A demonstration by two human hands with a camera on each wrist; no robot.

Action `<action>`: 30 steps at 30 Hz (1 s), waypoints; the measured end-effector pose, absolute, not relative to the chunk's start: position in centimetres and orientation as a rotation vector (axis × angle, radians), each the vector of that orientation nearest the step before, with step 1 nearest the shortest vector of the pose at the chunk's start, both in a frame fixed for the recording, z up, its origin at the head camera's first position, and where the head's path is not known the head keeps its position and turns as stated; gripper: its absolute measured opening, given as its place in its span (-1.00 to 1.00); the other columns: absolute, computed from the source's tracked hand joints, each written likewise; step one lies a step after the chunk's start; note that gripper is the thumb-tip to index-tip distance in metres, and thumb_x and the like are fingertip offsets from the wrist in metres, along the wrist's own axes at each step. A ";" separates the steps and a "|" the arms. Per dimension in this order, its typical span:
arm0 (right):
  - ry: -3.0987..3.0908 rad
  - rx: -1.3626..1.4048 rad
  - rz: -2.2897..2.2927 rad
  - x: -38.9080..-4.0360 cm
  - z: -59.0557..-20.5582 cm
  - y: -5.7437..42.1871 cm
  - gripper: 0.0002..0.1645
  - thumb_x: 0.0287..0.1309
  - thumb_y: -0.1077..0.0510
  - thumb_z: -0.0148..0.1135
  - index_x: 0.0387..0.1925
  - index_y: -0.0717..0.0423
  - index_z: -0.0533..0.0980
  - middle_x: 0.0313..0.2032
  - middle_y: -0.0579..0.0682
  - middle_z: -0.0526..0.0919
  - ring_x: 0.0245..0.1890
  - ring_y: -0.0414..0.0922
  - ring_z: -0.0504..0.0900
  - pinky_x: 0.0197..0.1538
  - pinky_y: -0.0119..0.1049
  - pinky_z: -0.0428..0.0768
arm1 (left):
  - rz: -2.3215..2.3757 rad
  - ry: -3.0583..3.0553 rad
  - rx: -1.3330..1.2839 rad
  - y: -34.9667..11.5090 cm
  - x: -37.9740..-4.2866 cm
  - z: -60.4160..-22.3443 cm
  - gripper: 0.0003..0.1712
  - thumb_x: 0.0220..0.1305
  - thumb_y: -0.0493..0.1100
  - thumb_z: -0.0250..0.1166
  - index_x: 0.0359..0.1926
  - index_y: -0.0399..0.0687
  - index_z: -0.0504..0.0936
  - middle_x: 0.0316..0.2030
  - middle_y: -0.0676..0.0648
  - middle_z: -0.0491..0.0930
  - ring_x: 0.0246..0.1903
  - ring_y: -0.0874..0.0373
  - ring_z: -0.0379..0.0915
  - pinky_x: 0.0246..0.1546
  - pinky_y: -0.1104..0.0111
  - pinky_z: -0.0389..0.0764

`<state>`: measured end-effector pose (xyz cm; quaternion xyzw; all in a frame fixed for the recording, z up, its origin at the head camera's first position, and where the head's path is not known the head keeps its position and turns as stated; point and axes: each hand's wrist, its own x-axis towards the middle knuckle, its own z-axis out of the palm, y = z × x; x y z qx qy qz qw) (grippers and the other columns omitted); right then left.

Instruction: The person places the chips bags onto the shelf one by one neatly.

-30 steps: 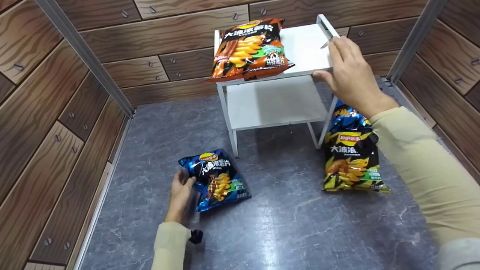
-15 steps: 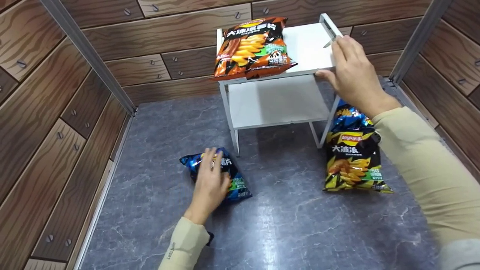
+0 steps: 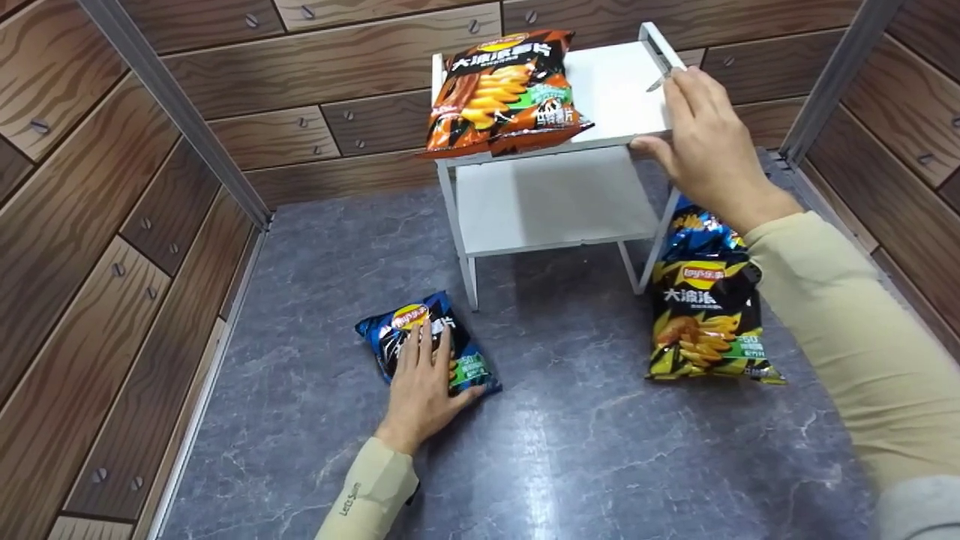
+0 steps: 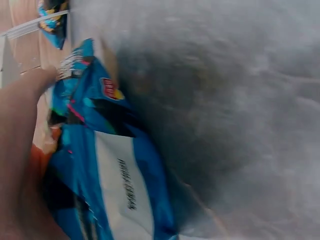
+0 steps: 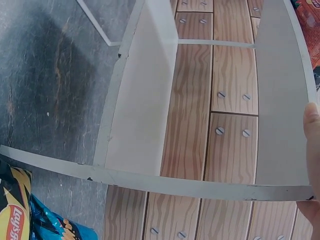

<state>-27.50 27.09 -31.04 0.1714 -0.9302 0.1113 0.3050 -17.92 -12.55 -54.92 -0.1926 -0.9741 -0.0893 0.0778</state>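
Observation:
My left hand lies on a blue chip bag on the floor, fingers straight across its front and thumb spread toward the lower right corner. In the left wrist view, the bag's back panel with its white label faces the camera, the hand beside it. With my right hand I grip the right side of a small white two-tier shelf, thumb at its front edge and fingers over the side rail. An orange-and-black chip bag lies on the left of the top tier, overhanging the front.
Right of the shelf, a yellow-and-black chip bag lies on the floor. Behind it is another blue chip bag, partly hidden by the arm. Wood-patterned walls enclose the grey floor on three sides.
My left hand has moved from the blue bag's left edge onto its front, then slightly lower with the thumb spread out. The right hand has stayed on the shelf.

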 end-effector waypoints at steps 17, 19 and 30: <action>-2.368 0.459 0.631 -27.4 -31.5 27.4 -0.04 0.24 0.06 0.30 0.47 0.41 0.07 0.46 0.39 0.12 0.51 0.21 0.10 0.55 -0.05 0.10 | -0.144 -2.928 -0.552 -14.0 -18.0 -57.0 0.49 -0.23 0.60 0.38 0.56 -0.09 -0.01 0.55 -0.31 -0.09 0.53 -0.25 -0.14 0.50 -0.18 -0.06; -2.354 0.450 0.672 -27.4 -31.5 27.3 -0.02 0.21 0.06 0.32 0.46 0.42 0.07 0.46 0.40 0.11 0.51 0.20 0.10 0.55 -0.07 0.10 | -0.173 -2.904 -0.565 -14.2 -18.0 -57.1 0.42 -0.18 0.49 0.44 0.55 -0.11 0.03 0.55 -0.31 -0.07 0.53 -0.26 -0.11 0.49 -0.19 -0.04; -2.332 0.354 0.802 -27.2 -31.8 26.8 0.03 0.19 0.03 0.33 0.47 0.42 0.03 0.50 0.33 0.03 0.53 0.13 0.08 0.56 -0.20 0.07 | -0.530 -2.862 -0.578 -15.0 -18.4 -55.7 0.04 0.04 -0.05 0.47 0.49 -0.22 0.18 0.49 -0.35 0.11 0.48 -0.32 0.00 0.42 -0.28 0.06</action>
